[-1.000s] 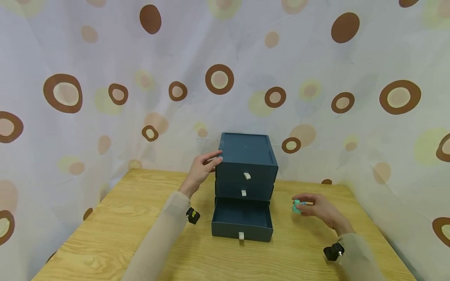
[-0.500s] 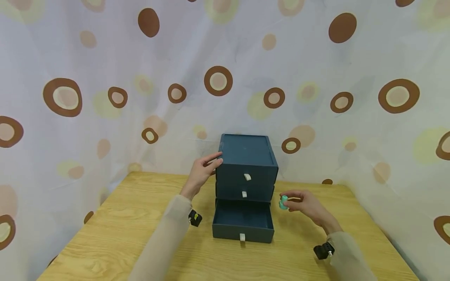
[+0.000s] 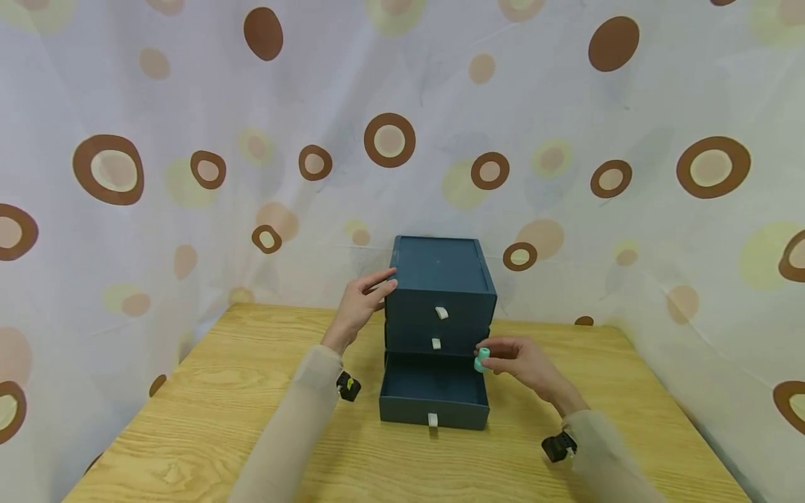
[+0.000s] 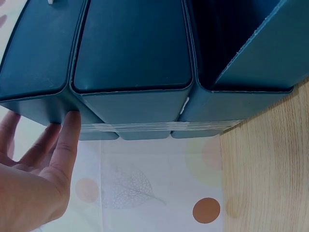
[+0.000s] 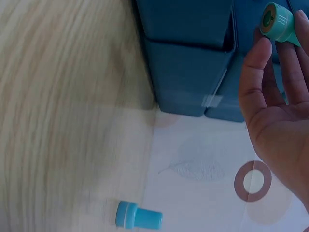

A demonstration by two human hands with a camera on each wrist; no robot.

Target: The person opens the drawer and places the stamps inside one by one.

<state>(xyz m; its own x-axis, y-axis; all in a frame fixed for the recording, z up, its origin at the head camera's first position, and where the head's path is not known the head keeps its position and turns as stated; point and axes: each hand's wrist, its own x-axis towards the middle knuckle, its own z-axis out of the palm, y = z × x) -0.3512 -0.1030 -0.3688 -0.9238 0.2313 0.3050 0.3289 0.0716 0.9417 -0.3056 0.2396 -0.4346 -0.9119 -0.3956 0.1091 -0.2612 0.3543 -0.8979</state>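
A dark blue desktop drawer unit [image 3: 443, 264] stands at the back middle of the table, its bottom drawer [image 3: 434, 412] pulled out. Against the unit's upper left side rest the fingertips of my left hand [image 3: 357, 307], fingers fairly straight, as the left wrist view also shows. My right hand [image 3: 528, 365] pinches a small teal stamp [image 3: 482, 360] between thumb and fingers, at the right edge of the open drawer. In the right wrist view the stamp's round face [image 5: 268, 19] bears a green mark. A blue stamp [image 5: 140, 216] lies on the table in that view.
The two upper drawers are closed, each with a white pull tab [image 3: 442, 313]. A wooden table [image 3: 251, 391] lies under everything. Behind it hangs a white cloth [image 3: 207, 84] with brown and beige circles.
My right hand has moved left with the teal stamp, from above the table at right to the drawer's right edge. My left hand stays against the unit.
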